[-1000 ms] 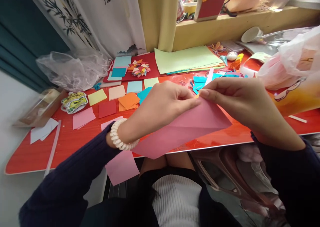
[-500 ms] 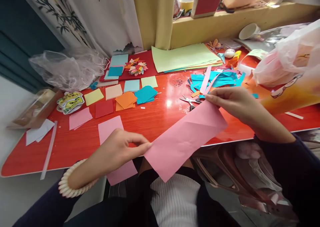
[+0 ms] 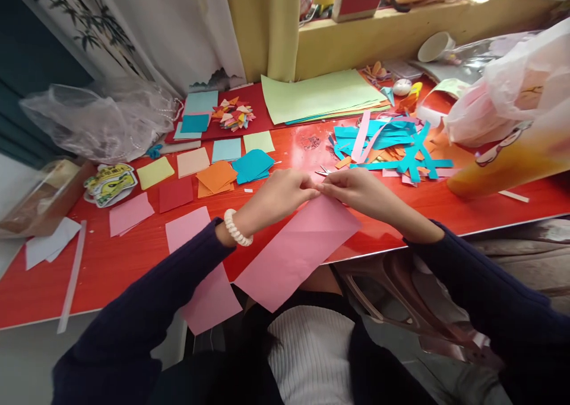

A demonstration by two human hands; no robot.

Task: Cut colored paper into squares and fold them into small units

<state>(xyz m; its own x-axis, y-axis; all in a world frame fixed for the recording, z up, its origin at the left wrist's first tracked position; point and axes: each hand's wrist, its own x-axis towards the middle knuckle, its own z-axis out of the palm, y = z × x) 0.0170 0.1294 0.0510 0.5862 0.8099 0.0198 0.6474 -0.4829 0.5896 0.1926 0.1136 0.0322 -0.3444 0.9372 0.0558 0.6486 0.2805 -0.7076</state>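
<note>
A long pink paper sheet (image 3: 297, 250) with diagonal creases hangs from the front edge of the red table (image 3: 133, 256) toward my lap. My left hand (image 3: 281, 195) and my right hand (image 3: 356, 192) meet at its top corner, both pinched shut on the paper, fingertips almost touching. A white bead bracelet (image 3: 236, 229) circles my left wrist. Small scissors (image 3: 324, 171) lie on the table just behind my fingers, mostly hidden.
Another pink sheet (image 3: 200, 268) lies under my left forearm. Coloured paper squares (image 3: 216, 176) cover the left middle. Blue and pink strips (image 3: 392, 149) pile at the right, beside a plastic bag (image 3: 512, 108). Light green sheets (image 3: 320, 96) and a clear bag (image 3: 89, 123) sit at the back.
My left hand has come up from the sheet's lower left edge to the top corner, joining my right hand. The sheet has shifted left and lower in view.
</note>
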